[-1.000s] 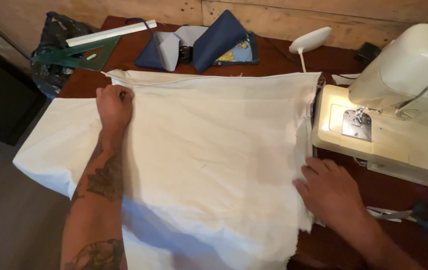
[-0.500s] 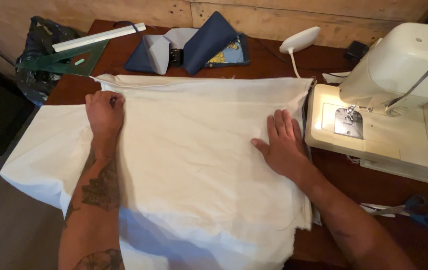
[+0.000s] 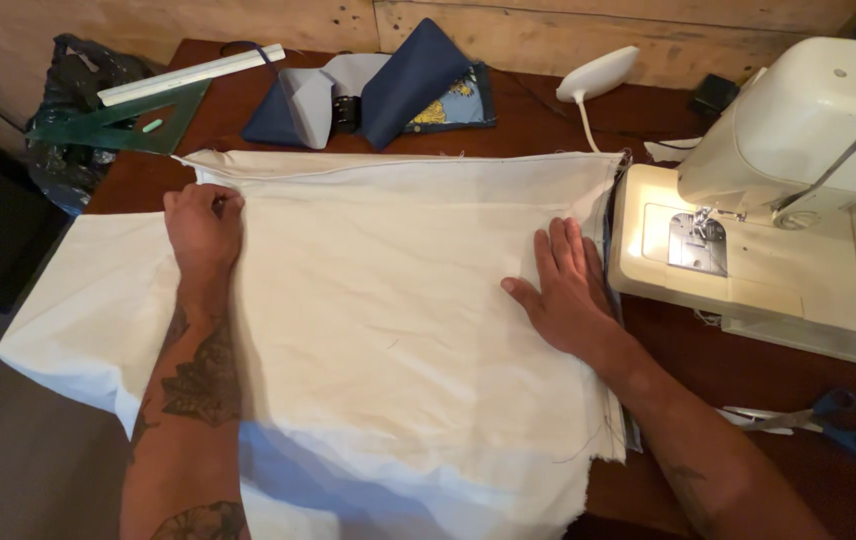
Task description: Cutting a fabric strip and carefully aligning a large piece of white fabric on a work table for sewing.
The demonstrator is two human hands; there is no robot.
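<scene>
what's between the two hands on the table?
Only the white cloth: a flat stretch of it, faintly creased, runs from the left hand to the right hand, with nothing on top. The head view shows it.

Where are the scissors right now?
The scissors lie on the wooden table at the lower right of the head view, just in front of the sewing machine and right of the person's right forearm.
</scene>
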